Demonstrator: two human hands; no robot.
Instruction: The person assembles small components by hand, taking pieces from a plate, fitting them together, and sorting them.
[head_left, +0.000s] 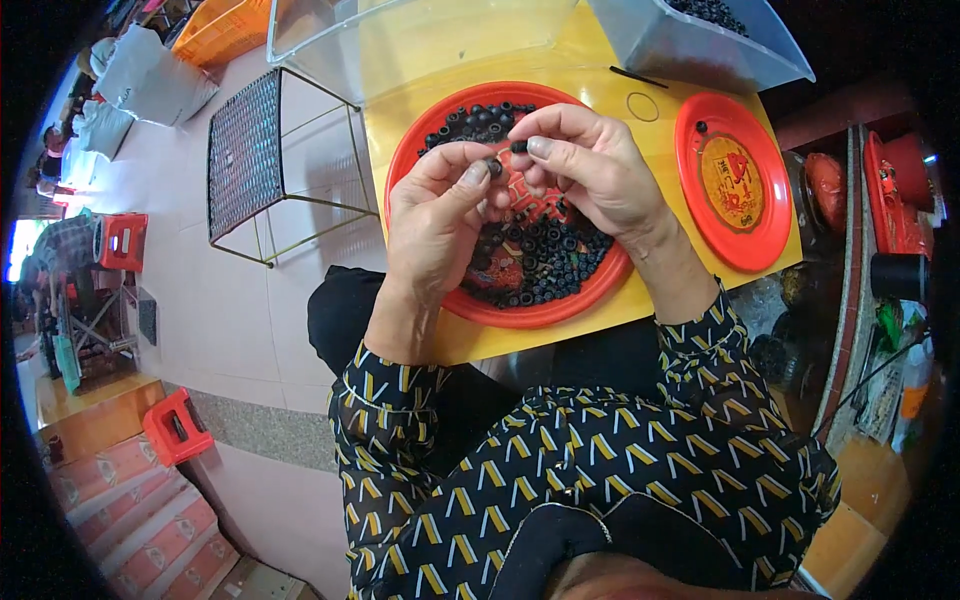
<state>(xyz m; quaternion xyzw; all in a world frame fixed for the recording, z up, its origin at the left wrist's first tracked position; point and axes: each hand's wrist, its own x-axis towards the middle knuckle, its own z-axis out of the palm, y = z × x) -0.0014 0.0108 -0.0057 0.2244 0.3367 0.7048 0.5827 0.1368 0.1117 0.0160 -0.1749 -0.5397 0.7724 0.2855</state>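
Observation:
Over a round red tray (540, 316) on a yellow table, my two hands are close together. My left hand (430, 215) pinches a small black round part (494, 168) between thumb and forefinger. Another small black part (519, 147) is held in the thumb and forefinger of my right hand (605, 175). The two parts are near each other but look apart. Many small black ring-like parts (545, 262) lie in the near half of the tray. Larger black round parts (480, 122) are gathered along its far side.
Right of the tray, a red oval plate (770, 225) holds one small black part (702, 127). A clear bin (690, 50) with black pieces stands far right, near a thin loop (642, 106) and a black stick (638, 77). A woven stool (245, 150) stands at left.

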